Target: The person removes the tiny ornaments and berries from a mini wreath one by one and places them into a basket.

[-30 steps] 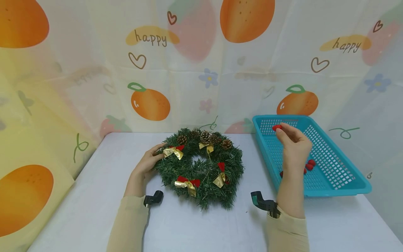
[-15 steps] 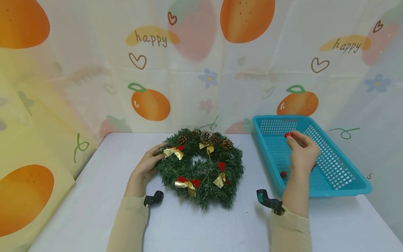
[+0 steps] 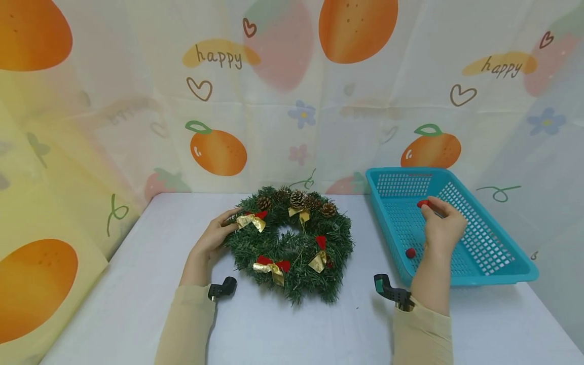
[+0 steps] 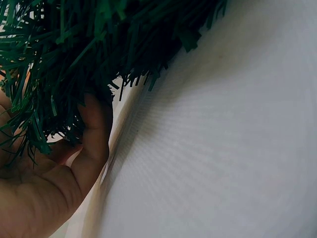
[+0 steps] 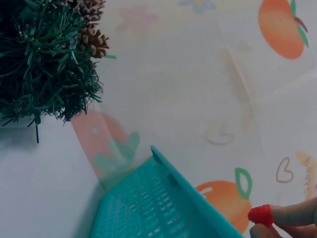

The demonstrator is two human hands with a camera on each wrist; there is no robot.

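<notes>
A green wreath [image 3: 292, 281] with pine cones and red-and-gold bows lies on the white table. My left hand [image 3: 213, 238] grips its left edge; in the left wrist view the fingers [image 4: 94, 129] curl in among the needles, their tips partly hidden. Over the blue basket [image 3: 502, 251], my right hand [image 3: 443, 228] pinches a small red berry [image 3: 423, 204] between thumb and fingertips. Close up in the right wrist view, that berry [image 5: 261, 214] has a bumpy surface. Another red berry [image 3: 410, 253] rests inside the basket near its left wall.
The perforated basket stands right of the wreath, with a gap of table [image 3: 371, 233] between them. A printed fruit-pattern cloth [image 3: 347, 126] hangs behind the table. Small black devices are strapped at both wrists.
My right hand, with the berry, has moved right and toward me over the basket, uncovering the berry by the left wall. My left hand and the wreath have stayed put.
</notes>
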